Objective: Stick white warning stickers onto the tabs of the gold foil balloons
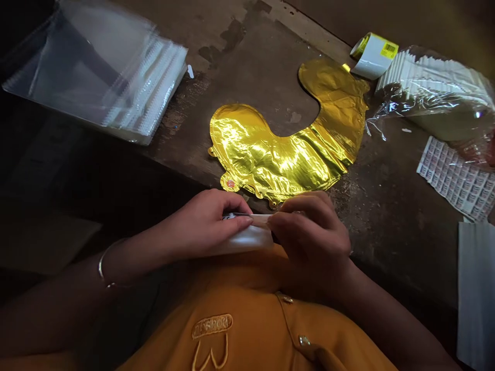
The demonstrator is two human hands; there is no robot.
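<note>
A translucent plastic bag [249, 240] is held close to my body, just off the table's front edge. My left hand [209, 219] pinches its upper edge between thumb and forefinger. On the other side of that edge, my right hand [315, 224] has its fingers pressed together at the bag's corner. A strip with dark print shows beside my left thumb; what it belongs to is unclear. Just beyond both hands lies a flat gold foil balloon [278, 154], curved, with small tabs along its rim and a pinkish spot on one tab.
Clear plastic bags [127, 82] lie stacked at the left of the dark table [266, 67]. To the right are a yellow-and-white roll [375, 54], a clear packet of white sticks [436, 82], a sheet of small printed labels [460, 178] and a pale strip [476, 293].
</note>
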